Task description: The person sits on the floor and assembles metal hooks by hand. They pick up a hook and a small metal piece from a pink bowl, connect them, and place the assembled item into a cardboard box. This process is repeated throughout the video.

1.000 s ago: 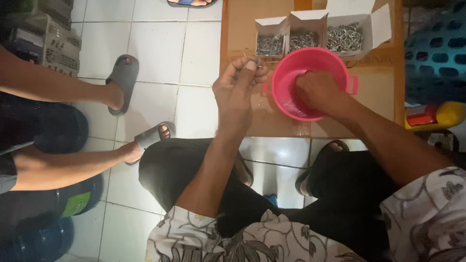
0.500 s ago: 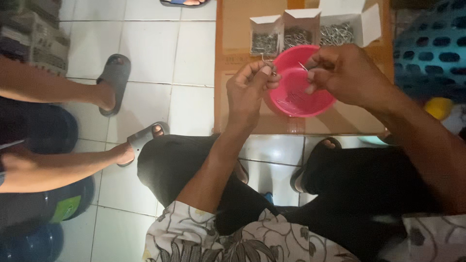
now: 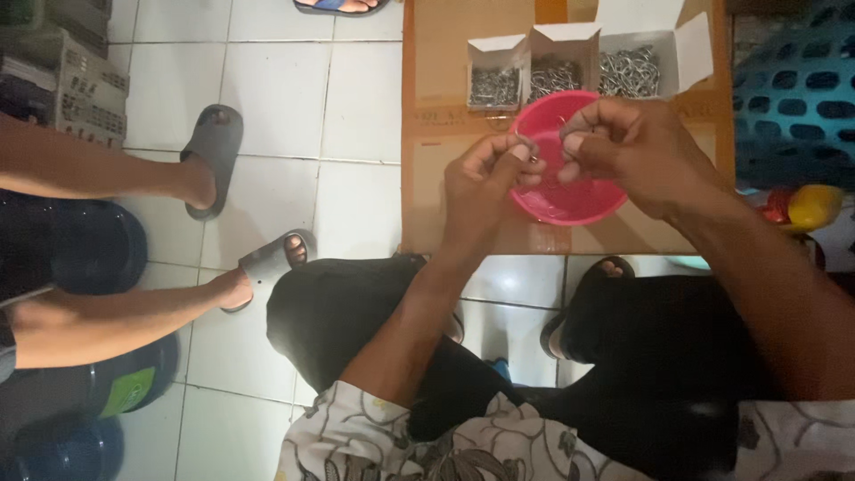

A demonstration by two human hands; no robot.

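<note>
Above pink bowl [image 3: 570, 200], left hand [image 3: 481, 183], right hand [image 3: 637, 151], tiny metal piece [image 3: 534, 157], axis unclear.

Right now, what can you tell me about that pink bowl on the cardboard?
The pink bowl is round, looks like plastic, and stands upright on a brown cardboard surface, just in front of three small open boxes of metal pieces. Both hands hover over it, hiding part of its rim; whether they touch it is unclear.
</note>
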